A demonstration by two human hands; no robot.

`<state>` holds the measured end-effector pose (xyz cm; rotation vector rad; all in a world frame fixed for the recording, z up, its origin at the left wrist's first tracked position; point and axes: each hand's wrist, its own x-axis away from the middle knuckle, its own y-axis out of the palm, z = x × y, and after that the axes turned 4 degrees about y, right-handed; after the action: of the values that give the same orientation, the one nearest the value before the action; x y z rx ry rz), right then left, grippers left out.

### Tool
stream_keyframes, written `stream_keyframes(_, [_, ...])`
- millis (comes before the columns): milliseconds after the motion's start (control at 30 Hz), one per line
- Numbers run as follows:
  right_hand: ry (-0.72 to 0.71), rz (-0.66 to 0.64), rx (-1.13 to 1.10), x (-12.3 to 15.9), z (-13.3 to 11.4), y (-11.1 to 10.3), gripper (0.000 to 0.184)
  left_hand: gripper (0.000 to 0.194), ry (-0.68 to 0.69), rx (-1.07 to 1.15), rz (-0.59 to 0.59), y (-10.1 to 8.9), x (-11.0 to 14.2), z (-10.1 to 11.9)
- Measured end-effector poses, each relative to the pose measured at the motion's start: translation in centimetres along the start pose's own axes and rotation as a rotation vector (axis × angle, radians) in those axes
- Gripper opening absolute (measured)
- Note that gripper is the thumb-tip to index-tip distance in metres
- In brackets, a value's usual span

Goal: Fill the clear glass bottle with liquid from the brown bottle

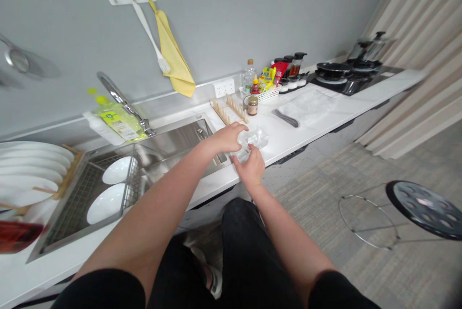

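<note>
A transparent container (259, 136), apparently plastic, is on the white countertop just right of the sink; its exact kind is hard to make out. My left hand (230, 137) grips its left side from above, the fingers curled at its far edge. On the near side my right hand (251, 165) holds it too, thumb and fingers bent against the see-through wall. Part of the container is covered by both hands. Close behind it stands a wooden peg rack (236, 109), with a small brown jar (252, 106) beside that.
To the left is a steel sink (176, 138) with white bowls (108, 203) in a wire basket, and stacked plates (32, 164). Rightward lie a grey cord-like bundle (286, 118), a seasoning basket (265, 95) and a cooktop (355, 80). A stool (426, 208) stands on the floor.
</note>
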<state>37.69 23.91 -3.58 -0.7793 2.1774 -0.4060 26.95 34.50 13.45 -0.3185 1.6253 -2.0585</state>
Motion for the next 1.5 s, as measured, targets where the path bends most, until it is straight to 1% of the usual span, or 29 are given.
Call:
stream_keyframes(33, [-0.001, -0.002, 0.002, 0.0, 0.0, 0.0, 0.070, 0.073, -0.062, 0.006, 0.051, 0.1, 0.3, 0.1])
stream_keyframes(100, [-0.004, -0.001, 0.008, 0.0, 0.0, 0.0, 0.069, 0.077, -0.195, 0.028, 0.112, 0.6, 0.9, 0.3])
stream_keyframes(167, [-0.012, 0.005, 0.012, -0.1, 0.0, -0.1, 0.068, 0.073, -0.281, 0.067, 0.152, 1.5, 1.5, 0.6])
stream_keyframes(233, [-0.015, 0.016, 0.017, -0.1, -0.1, -0.1, 0.067, 0.065, -0.290, 0.156, 0.201, 2.7, 1.9, 0.8])
stream_keyframes(267, [-0.015, 0.021, 0.020, -0.1, -0.1, -0.1, 0.067, 0.068, -0.267, 0.230, 0.226, 3.4, 2.1, 0.8])
stream_keyframes(333, [-0.014, 0.031, 0.025, 0.0, -0.2, -0.1, 0.067, 0.084, -0.213, 0.405, 0.291, 4.7, 2.5, 0.6])
stream_keyframes(367, [-0.017, 0.034, 0.025, 0.0, -0.2, 0.0, 0.066, 0.090, -0.203, 0.475, 0.339, 5.4, 2.6, 0.5])
stream_keyframes(400, [-0.021, 0.038, 0.024, 0.0, -0.2, 0.0, 0.066, 0.091, -0.216, 0.518, 0.399, 6.0, 2.7, 0.4])
stream_keyframes(467, [-0.029, 0.046, 0.020, 0.0, -0.2, 0.0, 0.064, 0.085, -0.280, 0.546, 0.507, 7.0, 2.9, 0.2])
stream_keyframes(500, [-0.030, 0.047, 0.019, 0.0, -0.2, 0.0, 0.063, 0.078, -0.307, 0.550, 0.536, 7.4, 2.9, 0.1])
stream_keyframes(567, [-0.024, 0.045, 0.016, -0.1, -0.2, 0.0, 0.065, 0.068, -0.313, 0.581, 0.533, 8.0, 2.9, -0.2])
stream_keyframes(633, [-0.015, 0.035, 0.012, -0.1, -0.2, -0.1, 0.068, 0.074, -0.278, 0.646, 0.525, 8.6, 2.9, -0.4])
stream_keyframes(700, [-0.011, 0.028, 0.011, 0.0, -0.2, -0.1, 0.069, 0.081, -0.268, 0.691, 0.554, 9.2, 2.7, -0.7])
stream_keyframes(800, [-0.007, 0.034, 0.015, 0.0, -0.3, -0.1, 0.067, 0.078, -0.335, 0.679, 0.626, 10.1, 2.5, -1.0])
stream_keyframes(900, [0.001, 0.037, 0.020, 0.0, -0.4, -0.1, 0.067, 0.067, -0.378, 0.686, 0.648, 10.6, 2.4, -1.3])
stream_keyframes(967, [0.004, 0.027, 0.019, 0.0, -0.3, -0.1, 0.068, 0.068, -0.357, 0.721, 0.624, 10.7, 2.5, -1.4])
stream_keyframes(1033, [0.005, 0.017, 0.013, 0.0, -0.3, -0.1, 0.068, 0.076, -0.316, 0.751, 0.596, 10.6, 2.5, -1.5])
stream_keyframes(1100, [0.002, 0.017, 0.008, 0.0, -0.3, -0.1, 0.068, 0.079, -0.296, 0.756, 0.595, 10.5, 2.3, -1.6])
stream_keyframes(1167, [-0.002, 0.027, 0.010, 0.0, -0.3, -0.1, 0.066, 0.078, -0.312, 0.741, 0.622, 10.5, 2.1, -1.5])
stream_keyframes(1233, [-0.005, 0.040, 0.016, 0.0, -0.3, -0.1, 0.065, 0.072, -0.338, 0.725, 0.642, 10.5, 2.1, -1.5])
stream_keyframes(1333, [-0.009, 0.046, 0.025, 0.0, -0.3, -0.1, 0.065, 0.065, -0.327, 0.730, 0.627, 10.3, 2.3, -1.6])
stream_keyframes(1433, [-0.017, 0.044, 0.027, 0.0, -0.3, -0.1, 0.067, 0.075, -0.246, 0.794, 0.574, 10.2, 2.6, -1.8])
stream_keyframes(1500, [-0.015, 0.043, 0.026, 0.0, -0.3, -0.1, 0.068, 0.081, -0.213, 0.835, 0.563, 10.4, 2.4, -2.0])
